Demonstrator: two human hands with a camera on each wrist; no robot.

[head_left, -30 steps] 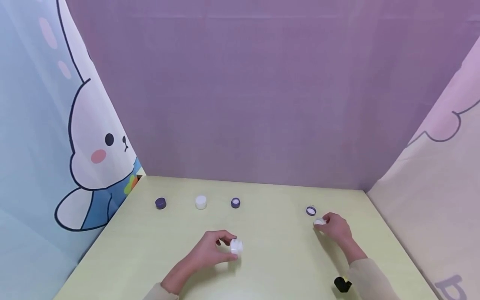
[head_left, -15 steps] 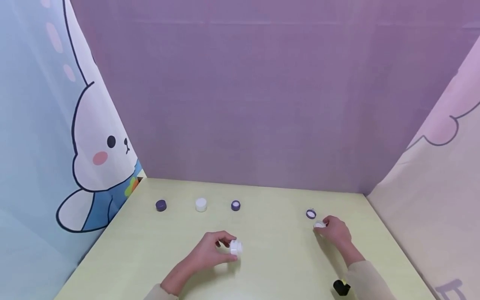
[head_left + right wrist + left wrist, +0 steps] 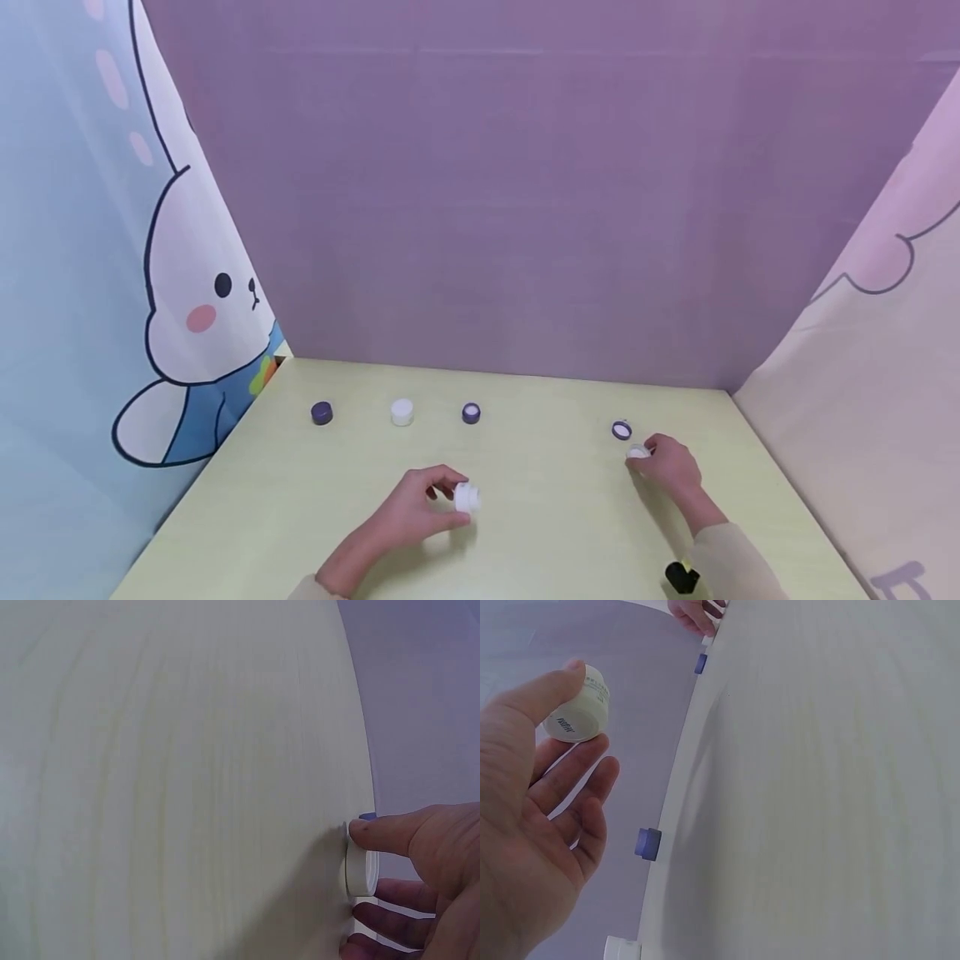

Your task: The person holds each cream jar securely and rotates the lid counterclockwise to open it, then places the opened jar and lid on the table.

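My left hand (image 3: 420,504) pinches a small white jar (image 3: 467,497) between thumb and fingers, above the table. The jar lies tipped sideways, its narrower neck facing right; print shows on its side and base in the left wrist view. Over on the right, my right hand (image 3: 672,468) pinches a round white lid (image 3: 361,864) by its edge, low at the table surface. Just behind that lid lies a purple lid (image 3: 622,430), its white inside facing up.
Along the back of the yellowish table (image 3: 547,500) stand a dark purple cap or jar (image 3: 322,412), a white lidded jar (image 3: 402,412) and a small purple jar (image 3: 471,412) with a pale top. A black object (image 3: 682,577) lies by the right sleeve.
My left hand has shifted slightly left with the white jar. The right hand keeps its hold on the white lid. The whole head view has tilted up a little.
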